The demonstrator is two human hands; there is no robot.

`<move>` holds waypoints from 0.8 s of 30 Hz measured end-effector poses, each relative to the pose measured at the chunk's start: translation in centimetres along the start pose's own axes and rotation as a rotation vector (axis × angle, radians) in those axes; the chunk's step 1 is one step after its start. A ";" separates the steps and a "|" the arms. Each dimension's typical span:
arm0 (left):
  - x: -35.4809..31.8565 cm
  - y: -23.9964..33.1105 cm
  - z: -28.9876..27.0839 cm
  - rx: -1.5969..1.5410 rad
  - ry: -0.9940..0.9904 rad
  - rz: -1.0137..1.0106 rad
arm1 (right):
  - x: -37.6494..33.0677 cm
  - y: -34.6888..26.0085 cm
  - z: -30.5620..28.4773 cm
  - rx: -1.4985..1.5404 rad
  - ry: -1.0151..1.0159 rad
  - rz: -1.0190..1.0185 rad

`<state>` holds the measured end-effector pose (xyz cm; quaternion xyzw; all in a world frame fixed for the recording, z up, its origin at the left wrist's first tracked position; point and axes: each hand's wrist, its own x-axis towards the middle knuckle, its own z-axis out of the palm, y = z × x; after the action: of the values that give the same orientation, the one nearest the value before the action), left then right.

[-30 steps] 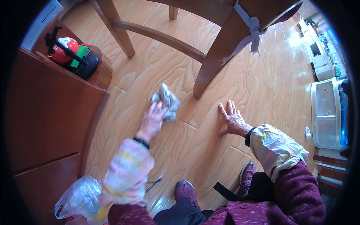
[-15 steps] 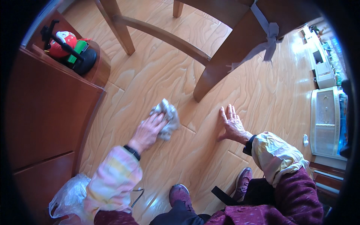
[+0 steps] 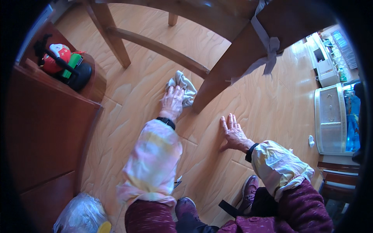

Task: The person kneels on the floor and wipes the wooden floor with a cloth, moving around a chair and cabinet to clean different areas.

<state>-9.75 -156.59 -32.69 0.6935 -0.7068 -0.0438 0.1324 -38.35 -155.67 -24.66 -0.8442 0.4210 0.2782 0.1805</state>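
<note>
A crumpled greyish-white rag [image 3: 188,93] lies on the wood-patterned floor [image 3: 248,95], beside the foot of a wooden chair leg [image 3: 208,91]. My left hand [image 3: 172,104] presses on its near-left part, fingers over the cloth, holding it against the floor. To the right, my right hand [image 3: 234,136] rests on bare floor with its fingers spread, nothing in them. Pastel sleeve covers run up both forearms, and a dark band circles each wrist.
The wooden chair [image 3: 155,44] stands ahead, a cloth strip [image 3: 272,48] tied to it. On the left is a reddish-brown cabinet [image 3: 50,136], with a red and white toy [image 3: 56,58] on its shelf. A plastic bag [image 3: 83,213] sits lower left. A white cabinet [image 3: 330,120] stands far right.
My left hand has pushed the rag forward and slightly right, up to the chair leg. My right hand stays on the floor; the whole view has shifted a little.
</note>
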 end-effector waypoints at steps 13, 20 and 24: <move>-25.7 -2.1 -9.9 -0.240 -0.244 0.036 | -0.2 -0.3 0.2 0.029 0.016 0.003; -12.0 -1.3 -3.9 -0.263 -0.054 0.175 | 0.0 -0.5 0.5 0.011 0.020 0.019; -0.4 0.0 0.1 -0.123 -0.034 0.124 | 0.1 -0.3 0.5 -0.004 0.041 -0.004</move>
<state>-9.75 -156.18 -32.81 0.6383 -0.7464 -0.0907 0.1653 -38.16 -155.30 -25.10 -0.8510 0.4223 0.2613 0.1710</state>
